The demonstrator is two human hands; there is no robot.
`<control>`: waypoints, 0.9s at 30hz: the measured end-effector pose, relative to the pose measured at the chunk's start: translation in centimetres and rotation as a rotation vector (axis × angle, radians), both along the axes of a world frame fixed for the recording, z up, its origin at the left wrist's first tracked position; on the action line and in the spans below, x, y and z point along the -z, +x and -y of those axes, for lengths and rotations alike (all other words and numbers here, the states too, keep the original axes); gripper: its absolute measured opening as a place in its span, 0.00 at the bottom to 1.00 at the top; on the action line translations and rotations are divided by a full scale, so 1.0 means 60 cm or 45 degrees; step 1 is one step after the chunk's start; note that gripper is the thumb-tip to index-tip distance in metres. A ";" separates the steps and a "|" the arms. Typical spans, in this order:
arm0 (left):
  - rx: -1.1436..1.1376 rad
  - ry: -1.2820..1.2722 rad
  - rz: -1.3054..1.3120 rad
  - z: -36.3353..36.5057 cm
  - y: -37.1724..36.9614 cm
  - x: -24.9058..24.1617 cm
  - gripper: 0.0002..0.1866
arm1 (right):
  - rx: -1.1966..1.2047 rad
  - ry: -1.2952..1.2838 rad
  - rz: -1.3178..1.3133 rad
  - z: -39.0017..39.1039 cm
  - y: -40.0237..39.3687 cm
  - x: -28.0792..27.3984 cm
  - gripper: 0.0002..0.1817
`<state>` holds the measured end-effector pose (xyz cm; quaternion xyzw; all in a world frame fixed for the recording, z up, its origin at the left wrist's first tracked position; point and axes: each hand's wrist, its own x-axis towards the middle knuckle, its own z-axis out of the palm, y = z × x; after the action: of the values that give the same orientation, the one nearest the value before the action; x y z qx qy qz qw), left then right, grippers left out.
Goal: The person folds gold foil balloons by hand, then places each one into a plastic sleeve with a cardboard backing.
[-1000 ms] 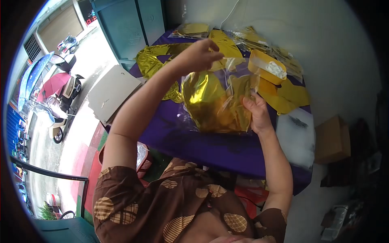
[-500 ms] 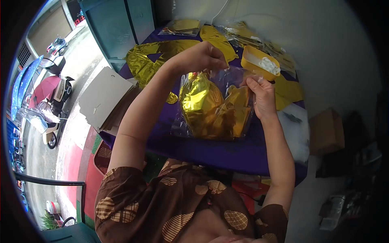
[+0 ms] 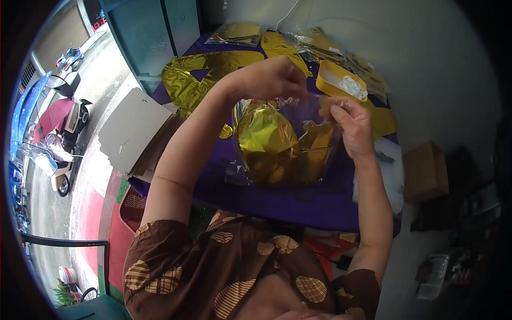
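A clear plastic bag (image 3: 324, 148) holding shiny gold foil pieces (image 3: 266, 133) is in front of me over the purple-covered table. At its top edge my left hand (image 3: 274, 79) is closed, knuckles up and fingers curled down; the fingertips are partly hidden. My right hand (image 3: 353, 125) pinches the bag's upper right edge between thumb and fingers. Inside the bag, the foil bulges at the left and looks flatter and folded at the right. A small round gold piece (image 3: 225, 131) lies just left of the bag.
Gold foil sheets (image 3: 184, 80) and packed gold bags (image 3: 237, 33) lie along the table's far side. A yellow tray (image 3: 326, 80) with white string-like material stands behind my right hand. Grey cardboard sheets (image 3: 130, 128) are stacked at the left. Clear plastic sleeves (image 3: 386, 176) lie at the right.
My right hand has shifted slightly right and down, its fingers turned more toward the bag's edge. My left hand has moved slightly right along the top. The foil in the bag looks rounder.
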<state>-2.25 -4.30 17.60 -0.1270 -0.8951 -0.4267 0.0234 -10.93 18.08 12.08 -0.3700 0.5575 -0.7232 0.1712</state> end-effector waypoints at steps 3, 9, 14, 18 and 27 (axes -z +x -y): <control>-0.129 -0.008 -0.071 0.032 0.007 0.008 0.14 | -0.016 0.004 -0.018 -0.013 -0.026 0.013 0.07; -0.192 0.202 0.081 0.080 0.045 0.033 0.12 | 0.060 -0.177 0.109 -0.016 -0.047 0.043 0.07; -0.066 0.433 0.008 0.081 0.051 0.051 0.06 | 0.049 -0.203 0.127 -0.021 -0.051 0.048 0.07; -0.123 0.475 -0.073 0.081 0.051 0.058 0.04 | 0.051 -0.220 0.127 -0.025 -0.054 0.051 0.07; -0.102 0.917 -0.100 0.055 0.064 0.073 0.06 | 0.074 -0.099 0.157 -0.045 -0.041 0.018 0.10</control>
<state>1.58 -7.58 13.22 -0.0918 -0.6902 -0.7080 0.1176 -13.41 20.78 10.97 -0.3149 0.5280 -0.7702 0.1697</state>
